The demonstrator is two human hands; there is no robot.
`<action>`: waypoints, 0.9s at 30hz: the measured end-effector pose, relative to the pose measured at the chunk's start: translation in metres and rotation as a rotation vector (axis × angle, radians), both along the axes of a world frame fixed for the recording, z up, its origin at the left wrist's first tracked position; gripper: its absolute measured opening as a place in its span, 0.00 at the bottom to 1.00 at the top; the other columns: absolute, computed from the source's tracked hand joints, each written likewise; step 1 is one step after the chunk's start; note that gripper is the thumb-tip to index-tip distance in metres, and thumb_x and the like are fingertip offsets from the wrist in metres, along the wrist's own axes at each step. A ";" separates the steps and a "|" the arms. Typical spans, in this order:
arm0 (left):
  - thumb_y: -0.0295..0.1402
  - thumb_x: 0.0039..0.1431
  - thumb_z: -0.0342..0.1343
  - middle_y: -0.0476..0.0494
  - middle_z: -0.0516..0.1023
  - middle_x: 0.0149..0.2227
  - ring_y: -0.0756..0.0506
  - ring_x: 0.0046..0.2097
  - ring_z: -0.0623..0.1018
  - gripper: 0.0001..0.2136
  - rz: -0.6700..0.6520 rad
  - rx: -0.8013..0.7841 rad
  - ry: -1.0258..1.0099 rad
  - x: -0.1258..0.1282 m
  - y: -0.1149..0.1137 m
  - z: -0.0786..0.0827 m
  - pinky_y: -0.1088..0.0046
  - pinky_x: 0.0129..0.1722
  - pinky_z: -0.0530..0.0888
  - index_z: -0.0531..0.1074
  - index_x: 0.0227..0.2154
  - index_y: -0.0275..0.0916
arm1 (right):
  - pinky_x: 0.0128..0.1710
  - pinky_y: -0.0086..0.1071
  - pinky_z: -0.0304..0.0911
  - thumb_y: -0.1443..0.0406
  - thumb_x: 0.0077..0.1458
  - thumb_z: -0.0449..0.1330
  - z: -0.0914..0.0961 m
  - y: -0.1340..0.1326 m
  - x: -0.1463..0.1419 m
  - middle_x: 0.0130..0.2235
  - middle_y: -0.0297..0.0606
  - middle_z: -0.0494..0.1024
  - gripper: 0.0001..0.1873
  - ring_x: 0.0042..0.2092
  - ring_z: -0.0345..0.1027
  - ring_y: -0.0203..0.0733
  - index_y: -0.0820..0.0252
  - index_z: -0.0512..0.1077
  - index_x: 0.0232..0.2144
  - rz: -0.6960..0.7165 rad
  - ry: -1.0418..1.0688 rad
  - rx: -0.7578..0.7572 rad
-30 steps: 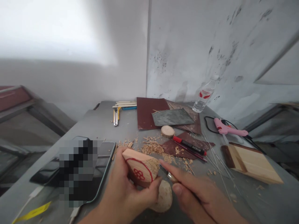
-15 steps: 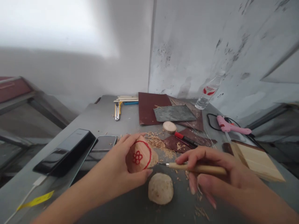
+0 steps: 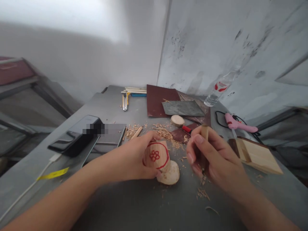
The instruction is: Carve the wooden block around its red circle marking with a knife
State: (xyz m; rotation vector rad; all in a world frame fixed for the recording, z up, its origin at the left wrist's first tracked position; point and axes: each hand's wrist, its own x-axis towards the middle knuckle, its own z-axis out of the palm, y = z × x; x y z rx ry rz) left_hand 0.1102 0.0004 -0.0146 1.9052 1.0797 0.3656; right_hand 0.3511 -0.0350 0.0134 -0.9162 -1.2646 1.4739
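Note:
My left hand (image 3: pixel 134 155) is wrapped round a wooden block (image 3: pixel 160 157) that bears a red ring and a small red flower drawn on its pale face. Just below and partly behind the block lies a round wood slice (image 3: pixel 172 175) on the table. On the right, my right hand (image 3: pixel 214 154) grips a carving tool by its wooden handle (image 3: pixel 204 132), held upright and apart from the block. The tool's blade is hard to make out among the fingers. Wood shavings (image 3: pixel 166 131) are scattered beyond both hands.
A black power bank (image 3: pixel 77 134) with a white cable stands at left. Farther back are a utility knife (image 3: pixel 124 102), sandpaper sheets (image 3: pixel 161 99), a smaller wood slice (image 3: pixel 177 120) and a red marker (image 3: pixel 186 129). A water bottle (image 3: pixel 220 88), pink glue gun (image 3: pixel 240 123) and wooden board (image 3: pixel 261 155) occupy the right.
My right hand has turned the carving tool from level to upright and drawn it away from the block. My left hand has brought the block over the round slice. The camera view has shifted.

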 end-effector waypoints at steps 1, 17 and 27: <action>0.37 0.49 0.71 0.51 0.80 0.47 0.44 0.41 0.80 0.30 -0.006 -0.019 -0.018 0.000 0.000 -0.001 0.68 0.37 0.76 0.67 0.55 0.50 | 0.17 0.24 0.53 0.58 0.71 0.60 0.003 0.001 -0.005 0.27 0.27 0.72 0.12 0.20 0.57 0.31 0.54 0.68 0.34 0.006 0.022 -0.023; 0.34 0.49 0.72 0.52 0.80 0.45 0.48 0.42 0.77 0.19 -0.109 0.086 -0.153 -0.002 0.007 0.010 0.75 0.38 0.71 0.78 0.45 0.46 | 0.17 0.24 0.43 0.56 0.70 0.57 -0.007 0.013 -0.053 0.22 0.26 0.52 0.26 0.21 0.42 0.31 0.57 0.57 0.21 0.108 0.252 0.030; 0.35 0.51 0.70 0.53 0.82 0.41 0.50 0.36 0.75 0.22 -0.085 -0.063 -0.140 -0.002 0.008 0.005 0.77 0.33 0.71 0.76 0.51 0.45 | 0.18 0.28 0.44 0.51 0.73 0.55 -0.036 0.012 -0.065 0.21 0.24 0.52 0.27 0.20 0.43 0.31 0.56 0.59 0.23 -0.220 0.135 0.289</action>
